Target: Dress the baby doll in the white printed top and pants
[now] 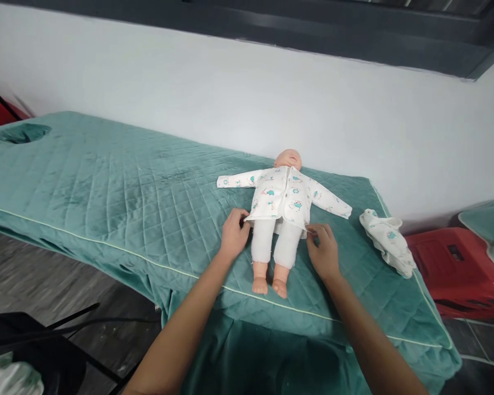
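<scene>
Both the left hand (235, 233) and the right hand (324, 252) pinch the jacket (271, 193) hem; the doll (288, 159) wearing it has legs between them, feet (259, 286) near the bed (156, 186) edge.

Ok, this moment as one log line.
left hand: pinching jacket hem; right hand: pinching opposite hem side; doll: face-up on green cover; loose garment: lying apart

Soft, even light brightens the white wall (168, 93); the floor (8, 269) at left is dim and smeared, with wide-angle stretching toward the edges.
</scene>
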Demonstrator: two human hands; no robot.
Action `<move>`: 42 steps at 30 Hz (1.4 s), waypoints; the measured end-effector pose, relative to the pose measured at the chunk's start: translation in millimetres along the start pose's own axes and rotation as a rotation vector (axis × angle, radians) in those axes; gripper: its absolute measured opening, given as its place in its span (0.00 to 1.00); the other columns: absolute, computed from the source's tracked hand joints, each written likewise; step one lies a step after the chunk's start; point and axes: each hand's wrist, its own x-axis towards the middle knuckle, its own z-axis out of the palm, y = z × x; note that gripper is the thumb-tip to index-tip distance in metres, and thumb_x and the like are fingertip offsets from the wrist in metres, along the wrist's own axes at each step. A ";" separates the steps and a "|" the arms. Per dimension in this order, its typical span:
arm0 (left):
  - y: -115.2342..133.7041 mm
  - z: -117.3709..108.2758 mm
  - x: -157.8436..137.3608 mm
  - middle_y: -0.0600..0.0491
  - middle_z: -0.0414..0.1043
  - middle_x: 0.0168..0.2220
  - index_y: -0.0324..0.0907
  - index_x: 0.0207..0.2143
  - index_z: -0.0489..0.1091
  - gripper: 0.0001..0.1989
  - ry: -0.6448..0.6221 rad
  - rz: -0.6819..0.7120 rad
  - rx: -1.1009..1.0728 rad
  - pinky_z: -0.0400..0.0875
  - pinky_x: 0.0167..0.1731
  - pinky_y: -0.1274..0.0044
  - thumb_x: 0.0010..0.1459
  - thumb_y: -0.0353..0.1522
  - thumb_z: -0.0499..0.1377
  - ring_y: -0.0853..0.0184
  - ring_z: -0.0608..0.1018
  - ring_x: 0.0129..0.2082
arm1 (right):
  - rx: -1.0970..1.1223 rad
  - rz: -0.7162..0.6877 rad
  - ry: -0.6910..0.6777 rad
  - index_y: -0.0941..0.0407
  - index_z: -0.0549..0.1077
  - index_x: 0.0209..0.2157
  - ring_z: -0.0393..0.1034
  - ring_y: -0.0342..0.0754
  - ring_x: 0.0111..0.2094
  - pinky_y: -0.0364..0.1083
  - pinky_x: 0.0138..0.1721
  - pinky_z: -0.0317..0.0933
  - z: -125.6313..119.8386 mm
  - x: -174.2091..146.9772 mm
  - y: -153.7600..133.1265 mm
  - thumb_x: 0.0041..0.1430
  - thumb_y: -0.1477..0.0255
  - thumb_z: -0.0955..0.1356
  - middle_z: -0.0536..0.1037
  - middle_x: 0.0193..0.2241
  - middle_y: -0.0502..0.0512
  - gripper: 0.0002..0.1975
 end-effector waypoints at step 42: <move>5.5 19.5 58.7 0.47 0.79 0.43 0.38 0.44 0.74 0.16 -0.218 -0.626 -0.992 0.73 0.46 0.72 0.58 0.39 0.63 0.63 0.80 0.40 | 1.086 0.949 0.027 0.56 0.75 0.39 0.78 0.49 0.44 0.52 0.53 0.71 28.9 73.9 27.5 0.62 0.68 0.66 0.82 0.40 0.56 0.09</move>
